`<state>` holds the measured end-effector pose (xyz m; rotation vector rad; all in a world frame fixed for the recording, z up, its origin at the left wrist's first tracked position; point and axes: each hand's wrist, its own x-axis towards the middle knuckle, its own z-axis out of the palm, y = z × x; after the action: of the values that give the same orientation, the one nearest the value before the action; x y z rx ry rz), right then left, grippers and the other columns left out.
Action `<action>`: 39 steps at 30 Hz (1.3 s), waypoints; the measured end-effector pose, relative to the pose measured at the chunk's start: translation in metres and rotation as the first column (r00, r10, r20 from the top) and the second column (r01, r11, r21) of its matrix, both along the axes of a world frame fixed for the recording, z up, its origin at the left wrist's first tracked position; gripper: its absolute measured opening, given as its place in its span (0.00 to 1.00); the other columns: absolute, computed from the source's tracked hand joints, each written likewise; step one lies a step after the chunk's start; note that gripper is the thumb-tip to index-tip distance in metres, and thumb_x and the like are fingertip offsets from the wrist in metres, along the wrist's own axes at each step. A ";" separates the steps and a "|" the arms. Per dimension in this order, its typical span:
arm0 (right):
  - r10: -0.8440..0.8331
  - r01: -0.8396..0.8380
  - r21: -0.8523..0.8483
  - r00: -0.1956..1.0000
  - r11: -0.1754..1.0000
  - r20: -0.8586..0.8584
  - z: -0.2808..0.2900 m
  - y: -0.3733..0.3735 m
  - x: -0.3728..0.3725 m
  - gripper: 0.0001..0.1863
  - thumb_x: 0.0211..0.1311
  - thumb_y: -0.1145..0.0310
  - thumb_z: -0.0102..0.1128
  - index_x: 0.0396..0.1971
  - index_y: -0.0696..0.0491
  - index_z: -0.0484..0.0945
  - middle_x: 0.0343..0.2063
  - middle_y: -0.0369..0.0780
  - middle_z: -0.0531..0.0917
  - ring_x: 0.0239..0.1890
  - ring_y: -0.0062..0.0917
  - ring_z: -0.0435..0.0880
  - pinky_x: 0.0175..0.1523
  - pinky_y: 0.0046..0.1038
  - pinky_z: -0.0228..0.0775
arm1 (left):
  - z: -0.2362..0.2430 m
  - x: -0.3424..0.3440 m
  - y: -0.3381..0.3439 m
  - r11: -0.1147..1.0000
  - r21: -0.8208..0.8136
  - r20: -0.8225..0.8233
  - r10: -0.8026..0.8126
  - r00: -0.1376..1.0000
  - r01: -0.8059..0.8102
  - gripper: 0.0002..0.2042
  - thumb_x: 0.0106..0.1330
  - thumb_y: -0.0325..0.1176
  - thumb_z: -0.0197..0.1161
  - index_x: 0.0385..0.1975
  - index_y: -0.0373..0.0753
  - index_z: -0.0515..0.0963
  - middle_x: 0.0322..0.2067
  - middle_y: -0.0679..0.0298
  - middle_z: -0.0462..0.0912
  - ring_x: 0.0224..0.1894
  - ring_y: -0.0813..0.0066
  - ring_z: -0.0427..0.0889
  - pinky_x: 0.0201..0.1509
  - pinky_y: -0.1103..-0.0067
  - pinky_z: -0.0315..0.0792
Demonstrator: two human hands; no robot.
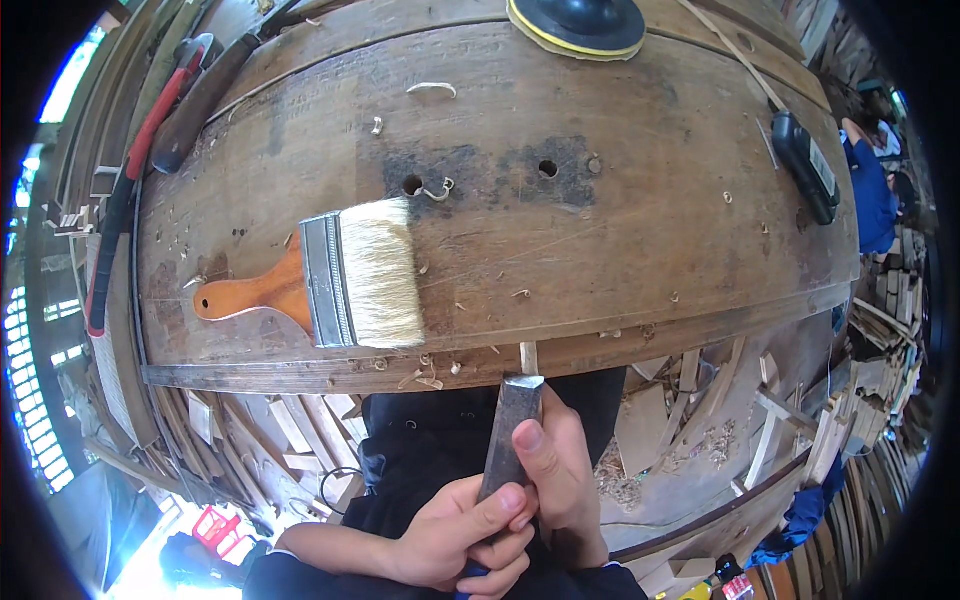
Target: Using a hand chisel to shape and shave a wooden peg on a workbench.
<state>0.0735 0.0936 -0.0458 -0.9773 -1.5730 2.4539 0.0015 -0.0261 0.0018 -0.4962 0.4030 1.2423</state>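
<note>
A chisel point(508, 435) with a flat grey metal blade points away from me, just off the bench's near edge. My left hand point(455, 530) is closed round its lower part, where a bit of blue handle shows beneath the fingers. Against the right side of the blade, my right hand point(560, 465) is closed with its thumb up along the metal; its other fingers are mostly hidden behind. A thin pale strip of wood point(528, 358) stands out past the chisel's edge; its lower end is hidden. Beyond, a wide paintbrush point(380, 275) lies on the wooden bench point(600, 255).
A round black sanding pad point(580, 22) sits at the bench's far side. Red-and-black-handled pliers point(130, 170) lie left, a black device point(805, 168) right. Wood shavings point(432, 90) dot the bench. Offcuts point(690, 400) litter the floor. Another person point(872, 190) is at far right.
</note>
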 end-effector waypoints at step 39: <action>-0.211 0.210 -0.020 0.971 0.977 -0.109 -0.011 -0.006 0.017 0.12 0.70 0.64 0.41 0.39 0.56 0.70 0.16 0.28 0.66 0.14 0.07 0.57 0.17 0.11 0.47 | 0.003 0.014 -0.036 0.999 0.016 -0.449 -0.022 0.893 0.033 0.13 0.72 0.35 0.37 0.39 0.31 0.65 0.19 0.59 0.71 0.15 0.75 0.70 0.21 0.83 0.67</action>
<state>0.0901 0.0875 -0.0571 -0.9379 -1.3503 2.3286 0.0156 -0.0618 0.0052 -0.1745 0.7843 1.3307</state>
